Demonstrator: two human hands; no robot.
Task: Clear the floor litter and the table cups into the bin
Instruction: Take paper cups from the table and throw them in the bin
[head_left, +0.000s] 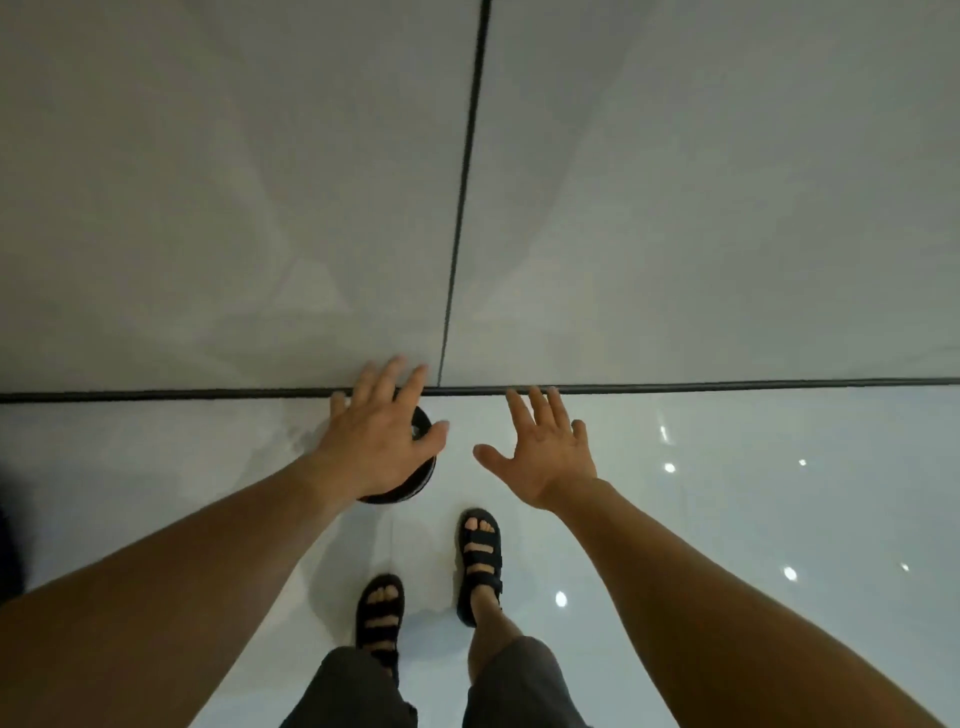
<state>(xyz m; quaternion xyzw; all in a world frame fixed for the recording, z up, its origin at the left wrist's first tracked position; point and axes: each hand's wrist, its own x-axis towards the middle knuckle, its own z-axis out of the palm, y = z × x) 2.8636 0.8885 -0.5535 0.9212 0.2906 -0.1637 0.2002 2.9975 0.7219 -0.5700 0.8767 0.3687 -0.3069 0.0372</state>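
Black round object (415, 480) under left hand (376, 441)

No text, label, brand, number or sign can be read anywhere in the head view, neither on the pale wall panels (234, 182), the glossy floor (727, 493), nor the black sandals (480, 558).

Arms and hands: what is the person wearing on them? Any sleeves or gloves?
Nothing shows on them. Both arms are bare up to the picture's edge, with no sleeves in view. The left hand and right hand have no gloves, rings, watch or bracelets that I can see.
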